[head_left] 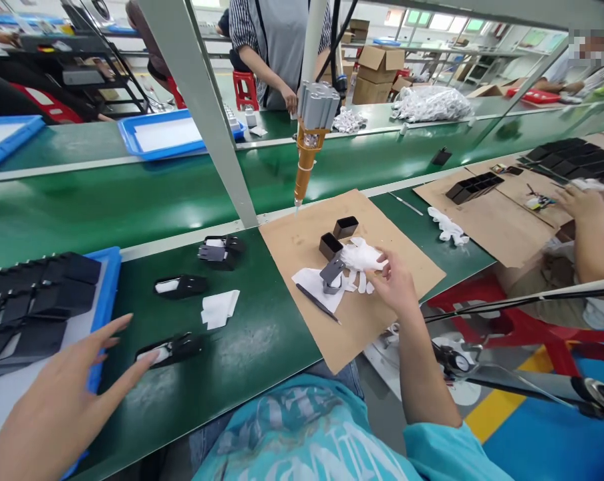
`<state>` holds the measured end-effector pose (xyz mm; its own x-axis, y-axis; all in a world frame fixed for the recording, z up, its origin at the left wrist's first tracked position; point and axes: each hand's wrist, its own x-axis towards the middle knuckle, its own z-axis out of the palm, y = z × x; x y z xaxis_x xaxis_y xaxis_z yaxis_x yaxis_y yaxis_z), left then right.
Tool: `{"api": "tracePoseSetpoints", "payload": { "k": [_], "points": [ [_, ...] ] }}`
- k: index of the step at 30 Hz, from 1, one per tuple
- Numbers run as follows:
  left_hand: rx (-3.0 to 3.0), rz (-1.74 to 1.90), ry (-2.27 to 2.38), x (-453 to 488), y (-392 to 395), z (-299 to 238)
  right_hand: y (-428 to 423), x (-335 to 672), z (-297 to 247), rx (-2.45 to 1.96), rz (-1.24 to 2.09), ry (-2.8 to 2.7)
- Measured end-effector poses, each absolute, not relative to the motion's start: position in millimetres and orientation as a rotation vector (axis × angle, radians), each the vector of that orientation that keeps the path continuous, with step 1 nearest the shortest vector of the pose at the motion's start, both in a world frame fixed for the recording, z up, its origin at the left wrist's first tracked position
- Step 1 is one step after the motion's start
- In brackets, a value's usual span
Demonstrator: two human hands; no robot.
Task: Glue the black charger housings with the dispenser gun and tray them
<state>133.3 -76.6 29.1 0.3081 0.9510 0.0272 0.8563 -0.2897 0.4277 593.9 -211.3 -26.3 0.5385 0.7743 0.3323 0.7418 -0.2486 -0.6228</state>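
Here, nearest casing (184, 346) lies crosswise; white end (164, 352) leftward

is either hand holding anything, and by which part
The left hand is open, holding nothing. The right hand is at the right edge of the white glove; whether it grips cannot be told.

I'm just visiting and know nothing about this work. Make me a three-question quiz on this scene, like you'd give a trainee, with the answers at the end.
1. What is the right hand nearest to?
2. True or false: the dark pen-shaped tool lies partly on a white sheet.
3. Fill in: the blue tray with the black parts is beside the person's ____ hand.

Key:
1. The white gloves on the brown cardboard.
2. True.
3. Left: the left hand is spread beside that tray.
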Motion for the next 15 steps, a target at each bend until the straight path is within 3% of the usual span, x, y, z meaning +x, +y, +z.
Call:
{"api": "tracePoseSetpoints", "payload": {
  "k": [2,8,15],
  "points": [
    [2.128,0.524,1.641,178.0,-93.9,38.8,-206.0,574.3,-10.3,-1.916,0.105,-1.257],
    [2.040,0.431,0.708,339.4,-101.1,8.4,-173.0,543.8,10.7,-1.820,0.213,-1.489],
    [1.650,0.535,0.705,389.6,-66.3,-34.6,-181.8,561.9,-10.6,-1.690,0.368,-1.303]
  ]
}}
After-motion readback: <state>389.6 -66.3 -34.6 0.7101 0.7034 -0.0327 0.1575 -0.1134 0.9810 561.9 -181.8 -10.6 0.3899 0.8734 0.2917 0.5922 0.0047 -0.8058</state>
